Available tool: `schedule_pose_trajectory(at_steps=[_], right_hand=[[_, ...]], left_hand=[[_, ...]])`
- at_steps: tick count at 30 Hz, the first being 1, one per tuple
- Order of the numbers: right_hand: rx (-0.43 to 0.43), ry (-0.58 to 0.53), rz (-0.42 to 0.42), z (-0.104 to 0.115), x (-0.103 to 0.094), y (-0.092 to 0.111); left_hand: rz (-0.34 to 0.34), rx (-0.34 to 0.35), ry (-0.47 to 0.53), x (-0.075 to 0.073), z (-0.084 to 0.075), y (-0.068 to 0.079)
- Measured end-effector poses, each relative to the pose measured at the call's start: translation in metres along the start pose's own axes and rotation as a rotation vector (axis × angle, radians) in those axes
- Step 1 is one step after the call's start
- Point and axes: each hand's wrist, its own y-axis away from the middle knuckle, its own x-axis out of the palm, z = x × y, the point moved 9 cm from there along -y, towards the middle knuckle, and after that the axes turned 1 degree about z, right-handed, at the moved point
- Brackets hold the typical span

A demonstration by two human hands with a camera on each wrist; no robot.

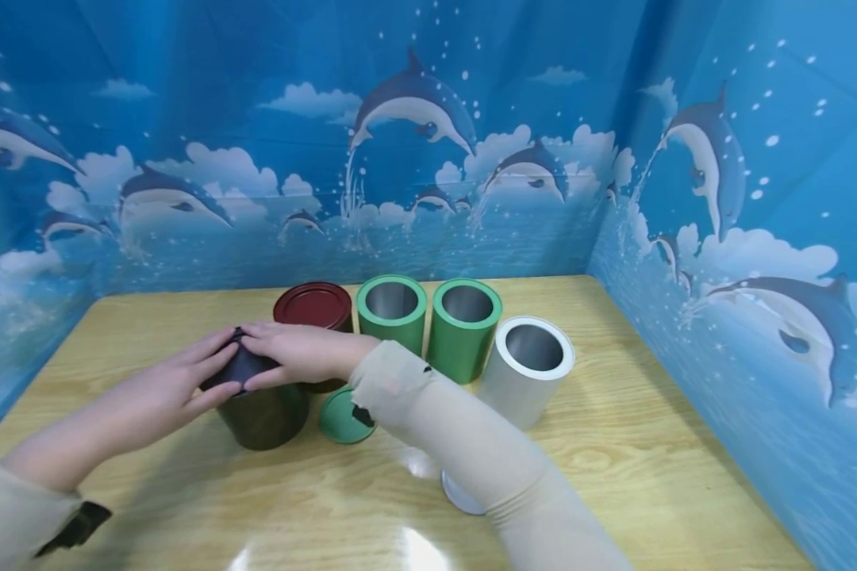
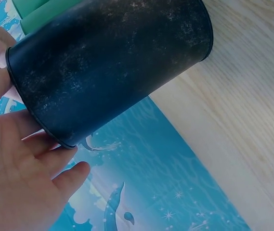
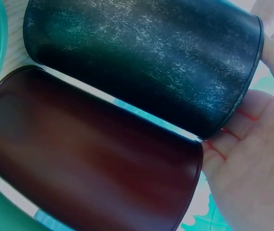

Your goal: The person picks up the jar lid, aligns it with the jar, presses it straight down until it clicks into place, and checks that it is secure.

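While both hands [image 1: 178, 388] [image 1: 296, 353] press straight-fingered on the black can [image 1: 267, 420] mid-left, we'd call the red can [image 1: 313, 303] done; 3 open cans [image 1: 393, 335] [image 1: 460, 353] [image 1: 517, 396] remain mid-frame.

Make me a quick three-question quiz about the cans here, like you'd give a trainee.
1. How many green cans have open tops?
2. True or false: a green lid lies on the table.
3. Which can's top is under the left fingers and right fingers?
A) the white can
B) the black can
C) a green can

Key: 1. Two; 2. True; 3. B
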Motion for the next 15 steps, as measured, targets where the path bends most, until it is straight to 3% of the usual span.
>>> schedule_pose_trajectory(at_steps=[15], right_hand=[[0.016, 0.020, 0.032, 0.0005, -0.0032, 0.0011]], left_hand=[[0.006, 0.015, -0.008, -0.0075, -0.0027, -0.0034]])
